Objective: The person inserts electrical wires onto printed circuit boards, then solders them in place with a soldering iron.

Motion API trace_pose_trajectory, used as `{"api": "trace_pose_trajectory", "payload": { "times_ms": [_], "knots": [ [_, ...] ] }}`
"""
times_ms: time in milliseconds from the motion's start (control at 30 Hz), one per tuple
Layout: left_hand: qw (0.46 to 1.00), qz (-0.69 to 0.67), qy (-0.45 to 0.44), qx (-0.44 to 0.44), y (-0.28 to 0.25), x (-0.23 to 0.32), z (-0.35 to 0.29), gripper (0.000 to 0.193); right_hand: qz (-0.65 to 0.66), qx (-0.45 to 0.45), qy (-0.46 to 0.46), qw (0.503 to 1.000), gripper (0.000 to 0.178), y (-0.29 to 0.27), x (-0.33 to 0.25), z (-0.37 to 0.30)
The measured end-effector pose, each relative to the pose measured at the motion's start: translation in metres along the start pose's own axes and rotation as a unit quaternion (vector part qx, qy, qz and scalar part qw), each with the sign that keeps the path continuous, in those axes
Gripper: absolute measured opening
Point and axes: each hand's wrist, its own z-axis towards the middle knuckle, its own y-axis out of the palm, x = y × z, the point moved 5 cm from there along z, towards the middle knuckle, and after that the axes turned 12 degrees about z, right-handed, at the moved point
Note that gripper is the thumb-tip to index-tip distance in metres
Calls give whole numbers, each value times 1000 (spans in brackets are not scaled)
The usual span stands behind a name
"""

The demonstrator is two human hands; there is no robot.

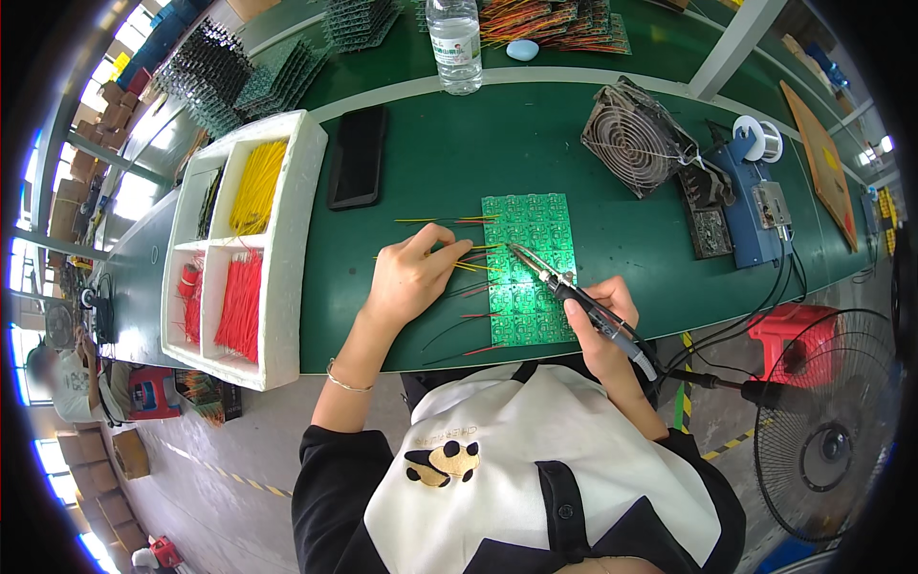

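Observation:
A green circuit board panel (531,325) lies on the green table in front of me, with several thin red, black and yellow wires sticking out past its left edge. My left hand (411,273) is closed in a pinch on a yellow wire (486,248) whose far end reaches the board. From the right, my right hand (607,320) grips a soldering iron (549,275) like a pen. The iron's tip points at the board's upper part, close to that wire's end. Whether the tip touches the board I cannot tell.
Left stands a white foam box (314,172) with yellow, red and black wires in compartments. A black phone (359,158), a water bottle (453,48) and a small metal fan (636,139) are farther back. Right are a blue soldering station (751,206), solder spool (760,141) and large fan (827,454).

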Motion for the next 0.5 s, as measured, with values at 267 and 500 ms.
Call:
{"api": "trace_pose_trajectory", "payload": {
  "times_ms": [267, 500],
  "knots": [
    [1000, 7, 8, 0, 0, 1, 0, 24, -1, -8, -2, 1000, 19, 1, -2, 0],
    [1000, 10, 0, 6, 1, 0, -2, 27, 3, 1, -11, 1000, 19, -1, 2, -2]
  ]
}}
